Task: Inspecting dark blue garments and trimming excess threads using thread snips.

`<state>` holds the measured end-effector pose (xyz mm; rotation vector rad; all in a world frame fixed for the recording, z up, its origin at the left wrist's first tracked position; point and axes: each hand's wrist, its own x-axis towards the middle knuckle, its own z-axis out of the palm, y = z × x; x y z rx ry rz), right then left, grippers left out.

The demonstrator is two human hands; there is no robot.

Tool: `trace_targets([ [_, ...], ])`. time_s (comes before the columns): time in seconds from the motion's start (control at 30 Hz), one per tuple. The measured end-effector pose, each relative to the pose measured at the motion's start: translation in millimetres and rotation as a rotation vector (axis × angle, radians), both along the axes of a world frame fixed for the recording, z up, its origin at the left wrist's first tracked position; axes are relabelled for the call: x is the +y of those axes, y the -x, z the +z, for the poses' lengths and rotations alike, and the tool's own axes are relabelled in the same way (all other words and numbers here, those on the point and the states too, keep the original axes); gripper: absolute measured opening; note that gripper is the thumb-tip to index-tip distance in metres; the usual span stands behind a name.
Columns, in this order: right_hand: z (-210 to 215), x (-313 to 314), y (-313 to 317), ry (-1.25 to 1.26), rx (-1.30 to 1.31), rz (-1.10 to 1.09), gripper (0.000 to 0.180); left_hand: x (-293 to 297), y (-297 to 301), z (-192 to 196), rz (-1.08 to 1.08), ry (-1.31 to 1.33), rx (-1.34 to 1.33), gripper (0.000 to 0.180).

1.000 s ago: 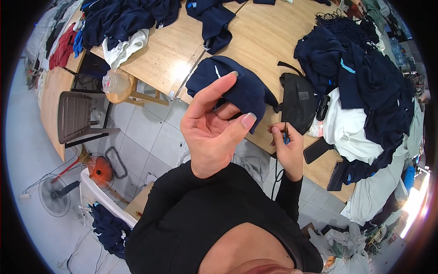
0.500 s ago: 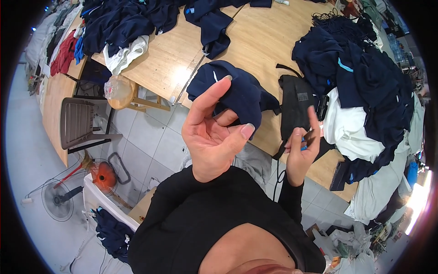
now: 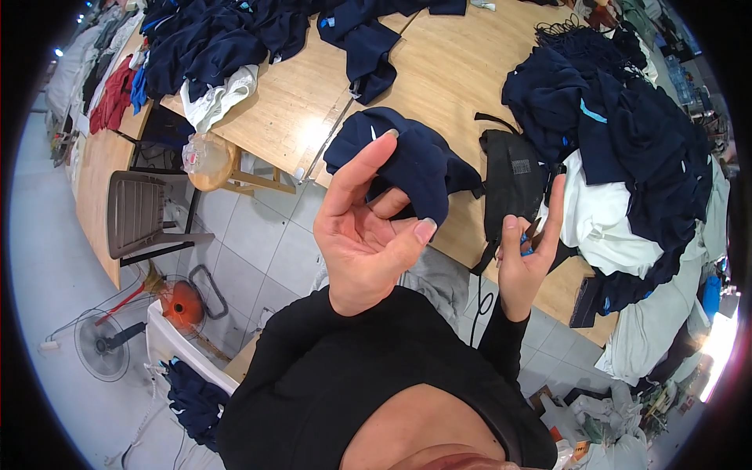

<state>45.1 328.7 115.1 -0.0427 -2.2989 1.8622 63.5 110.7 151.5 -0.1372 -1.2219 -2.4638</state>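
My left hand [image 3: 368,227] is raised close to the camera, palm toward me, thumb and a bent finger pinched together with the index finger up; whether anything thin lies in the pinch cannot be made out. My right hand [image 3: 526,254] is lower right, fingers closed around a small blue object [image 3: 526,245]. Behind the hands a folded navy garment [image 3: 407,160] lies at the edge of the wooden table [image 3: 305,110], next to a black bag [image 3: 513,184].
A heap of navy and white clothes [image 3: 627,149] fills the table's right side, more navy garments [image 3: 211,47] its far left. A wooden stool [image 3: 215,164], a grey plastic chair [image 3: 137,215], an orange floor fan [image 3: 182,304] and a white one [image 3: 102,345] stand on the tiled floor.
My right hand has risen and turned, its index finger now stretched up by the black bag. My left hand has stayed raised with the same pinch.
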Motion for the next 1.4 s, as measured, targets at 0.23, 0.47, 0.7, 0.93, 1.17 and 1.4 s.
trace_targets([
  [0.23,-9.0,-24.0,3.5,0.041,0.050,0.093,0.081,-16.1,-7.1,-8.2,0.036,0.149,-0.035,0.091],
  [0.47,-5.1,-29.9,-6.0,0.131,0.365,0.122,0.094,-15.2,-4.5,-11.1,0.031,0.226,-0.023,0.126],
  [0.7,5.0,-34.4,4.1,-0.020,0.183,0.099,0.091,2.2,-0.5,-38.0,0.111,0.285,-0.035,0.143],
  [0.93,4.9,-32.0,-10.4,0.068,0.291,-0.042,0.091,11.1,6.9,-58.9,0.180,0.333,0.096,0.144],
  [1.17,-4.1,-27.9,-16.6,-0.071,0.045,-0.056,0.087,15.0,11.1,-66.3,0.217,0.289,0.075,0.149],
  [1.4,-22.4,-24.5,-44.1,0.073,0.134,-0.265,0.016,20.2,20.1,-53.7,0.208,0.250,0.105,0.148],
])
